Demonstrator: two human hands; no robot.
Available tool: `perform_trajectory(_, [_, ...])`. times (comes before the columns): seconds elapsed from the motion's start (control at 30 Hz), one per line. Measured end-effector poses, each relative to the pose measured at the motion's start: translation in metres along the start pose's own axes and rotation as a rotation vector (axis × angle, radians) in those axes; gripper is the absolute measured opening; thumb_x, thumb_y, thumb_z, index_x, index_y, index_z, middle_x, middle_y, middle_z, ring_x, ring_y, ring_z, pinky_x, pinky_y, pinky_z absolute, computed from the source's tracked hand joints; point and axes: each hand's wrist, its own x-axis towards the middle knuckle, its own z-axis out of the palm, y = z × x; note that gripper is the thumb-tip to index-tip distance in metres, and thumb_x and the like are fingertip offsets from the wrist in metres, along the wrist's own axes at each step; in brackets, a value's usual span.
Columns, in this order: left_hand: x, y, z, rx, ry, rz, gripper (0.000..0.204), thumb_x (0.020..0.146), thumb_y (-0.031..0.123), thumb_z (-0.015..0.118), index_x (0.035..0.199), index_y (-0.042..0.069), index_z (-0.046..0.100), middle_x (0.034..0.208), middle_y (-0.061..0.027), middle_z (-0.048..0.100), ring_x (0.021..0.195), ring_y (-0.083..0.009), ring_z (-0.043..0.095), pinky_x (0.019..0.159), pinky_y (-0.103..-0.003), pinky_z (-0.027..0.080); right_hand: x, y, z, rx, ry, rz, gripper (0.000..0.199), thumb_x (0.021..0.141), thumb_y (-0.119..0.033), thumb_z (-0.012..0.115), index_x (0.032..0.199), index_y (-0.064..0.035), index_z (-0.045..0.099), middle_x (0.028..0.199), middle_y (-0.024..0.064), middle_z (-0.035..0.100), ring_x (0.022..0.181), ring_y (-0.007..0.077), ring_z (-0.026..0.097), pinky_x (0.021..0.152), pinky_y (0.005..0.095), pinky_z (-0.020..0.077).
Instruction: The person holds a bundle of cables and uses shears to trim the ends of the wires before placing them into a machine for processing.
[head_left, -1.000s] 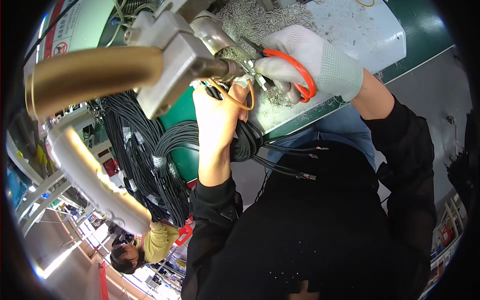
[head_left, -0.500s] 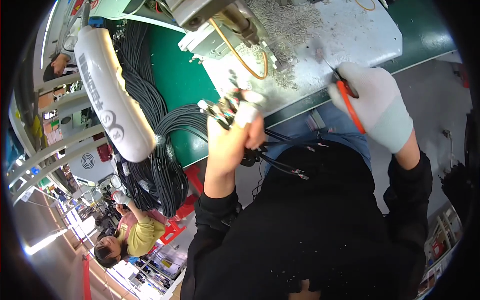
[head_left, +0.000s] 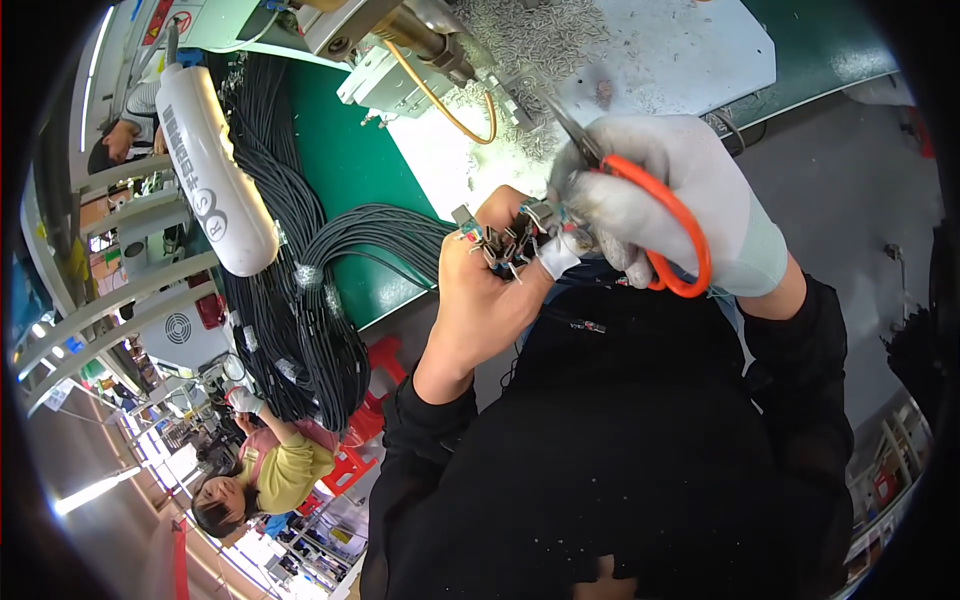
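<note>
I'm seeing left hand (head_left: 490,305) clutching black cables (head_left: 385,228) near boxy metal ends (head_left: 466,220), beside green table (head_left: 345,150); knit-gloved right hand (head_left: 675,185) is holding red-looped scissors (head_left: 640,180), now meeting left hand, previously well apart.

Left of left hand (head_left: 495,290): cable bundle (head_left: 285,190) across table (head_left: 345,150). Beyond right hand (head_left: 640,220): small bits (head_left: 545,40) on board (head_left: 720,50), beside machine (head_left: 430,40).
</note>
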Motion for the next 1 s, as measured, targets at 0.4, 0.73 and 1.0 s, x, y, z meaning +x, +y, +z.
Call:
perform_trajectory(0.4, [0.0,-0.001,0.022,-0.199,0.185,0.213,0.021,0.08,-0.002,0.07,0.096,0.0,0.056,0.083,-0.0104,0.062,0.073,-0.0139,0.061,0.065,-0.025,0.047,-0.004,0.014,0.0,0.138,-0.02,-0.052,0.033,0.092,-0.028,0.059,0.075,0.0,0.057,0.056,0.0061,0.057,0.044,0.0105,0.054,0.041,0.0226,0.0425])
perform_trajectory(0.73, [0.014,-0.001,-0.003,0.532,-0.133,0.825,0.024,0.081,0.0,0.069,0.102,0.001,0.058,0.084,-0.0105,0.063,0.061,-0.0174,0.06,0.054,-0.024,0.047,-0.013,0.008,-0.026,0.159,-0.261,0.429,0.023,0.091,-0.019,0.051,0.085,0.0027,0.058,0.056,0.0047,0.057,0.044,0.0114,0.056,0.043,0.0234,0.0441])
perform_trajectory(1.0, [-0.002,0.015,0.018,-0.589,0.163,0.019,0.011,0.087,0.006,0.066,0.097,0.002,0.064,0.082,-0.0057,0.063,0.061,-0.0089,0.056,0.049,-0.021,0.043,-0.006,0.033,-0.003,-0.804,0.143,-0.51,0.017,0.076,-0.017,0.068,0.084,-0.0038,0.061,0.062,0.0048,0.056,0.054,0.0207,0.059,0.053,0.0291,0.0506])
